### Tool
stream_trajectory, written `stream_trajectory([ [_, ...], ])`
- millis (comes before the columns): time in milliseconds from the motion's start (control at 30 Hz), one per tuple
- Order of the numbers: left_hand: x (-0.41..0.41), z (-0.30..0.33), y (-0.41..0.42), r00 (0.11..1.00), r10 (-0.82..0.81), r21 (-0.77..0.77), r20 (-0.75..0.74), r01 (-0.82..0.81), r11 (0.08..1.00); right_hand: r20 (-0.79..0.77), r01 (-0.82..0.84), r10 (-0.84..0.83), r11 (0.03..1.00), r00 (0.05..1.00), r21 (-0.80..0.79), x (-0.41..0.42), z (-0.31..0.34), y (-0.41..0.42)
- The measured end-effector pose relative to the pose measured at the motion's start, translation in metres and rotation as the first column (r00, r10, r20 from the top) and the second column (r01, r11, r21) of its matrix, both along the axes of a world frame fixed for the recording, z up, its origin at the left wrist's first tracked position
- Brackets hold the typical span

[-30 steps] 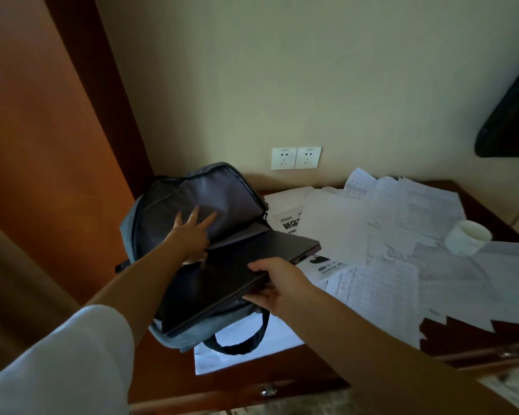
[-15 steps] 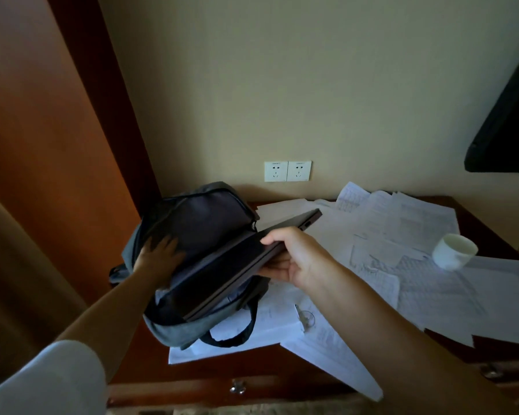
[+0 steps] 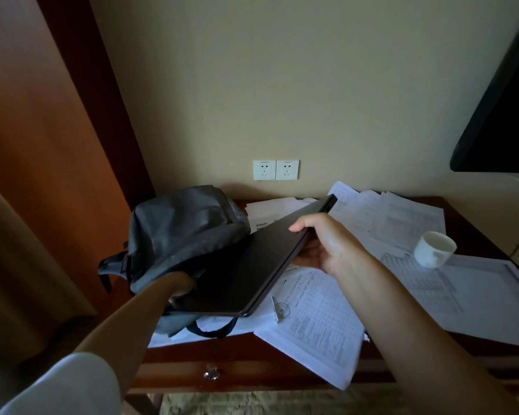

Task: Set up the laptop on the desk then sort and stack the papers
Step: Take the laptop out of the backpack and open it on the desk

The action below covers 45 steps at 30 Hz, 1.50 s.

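The closed dark laptop (image 3: 252, 265) was held tilted above the desk, its far corner raised toward the wall and its near corner low over the bag. The right hand (image 3: 321, 247) gripped its right edge, the thumb on top of the lid and the fingers curled underneath, closed firmly on the laptop. At the opposite, lower-left end, the left hand (image 3: 179, 284) sat mostly hidden where the laptop met the grey backpack (image 3: 180, 232); whether it gripped the bag, the laptop or nothing could not be told. The backpack lay slumped to the left of the right-hand grip, partly beneath the laptop, with a dark strap looping out just under the laptop's near corner.

Below and to the right of the grip, loose papers (image 3: 318, 319) covered most of the wooden desk (image 3: 252, 351), several printed with tables, one sheet hanging over the front edge. Farther right of the grip, a white cup (image 3: 433, 250) lay tipped on its side on the papers. Beyond the laptop's raised corner, a double wall socket (image 3: 275, 169) was set in the wall. A drawer knob (image 3: 212, 371) showed under the desk's front edge.
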<state>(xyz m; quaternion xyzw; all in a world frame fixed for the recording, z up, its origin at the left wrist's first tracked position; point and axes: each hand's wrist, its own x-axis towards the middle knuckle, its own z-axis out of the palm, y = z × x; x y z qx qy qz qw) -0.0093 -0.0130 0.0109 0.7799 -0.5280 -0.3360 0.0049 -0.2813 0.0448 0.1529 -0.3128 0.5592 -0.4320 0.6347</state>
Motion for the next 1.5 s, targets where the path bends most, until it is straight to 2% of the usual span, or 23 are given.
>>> stream_trajectory([
  [133,-0.026,-0.008,0.011,0.962,0.120,0.006,-0.243,-0.123,0.992,-0.015,0.022,-0.022,1.000,1.000,-0.020,-0.031,0.000,0.008],
  [200,-0.040,-0.008,0.014,0.916,0.170,0.039,-0.362,-0.167,0.985,-0.029,0.035,-0.035,0.999,0.999,-0.025,-0.047,0.001,0.011],
  [300,-0.062,-0.006,0.014,0.878,0.229,0.055,-0.419,-0.227,0.972,-0.052,0.085,-0.087,0.996,0.995,-0.033,-0.073,0.002,0.010],
  [400,-0.083,0.000,0.010,0.883,0.244,-0.044,-0.402,-0.284,0.958,-0.048,0.147,-0.150,0.988,0.988,-0.049,-0.093,0.003,0.007],
  [567,-0.112,0.007,0.006,0.864,0.282,-0.035,-0.417,-0.325,0.945,-0.089,0.247,-0.251,0.967,0.964,-0.054,-0.123,-0.001,-0.001],
  [700,-0.129,0.008,0.003,0.881,0.252,0.008,-0.401,-0.272,0.962,-0.183,0.259,-0.262,0.965,0.948,-0.040,-0.147,0.000,0.002],
  [900,-0.147,0.025,-0.012,0.931,0.145,-0.085,-0.336,-0.184,0.979,-0.133,0.346,-0.339,0.938,0.931,0.033,-0.173,-0.008,0.005],
  [1033,-0.142,0.044,-0.022,0.956,0.135,-0.161,-0.262,-0.181,0.970,-0.141,0.313,-0.305,0.949,0.942,0.040,-0.172,-0.022,0.012],
  [1133,-0.123,0.056,-0.033,0.948,0.174,-0.246,-0.267,-0.242,0.938,-0.166,0.269,-0.251,0.958,0.954,0.098,-0.162,-0.033,0.009],
  [1267,-0.096,0.057,-0.043,0.952,0.235,-0.338,-0.197,-0.291,0.895,-0.214,0.211,-0.185,0.972,0.959,0.106,-0.145,-0.040,-0.003],
  [1500,-0.069,0.057,-0.036,0.933,0.332,-0.376,-0.142,-0.361,0.853,-0.191,0.123,-0.091,0.978,0.977,0.168,-0.117,-0.064,-0.028],
])
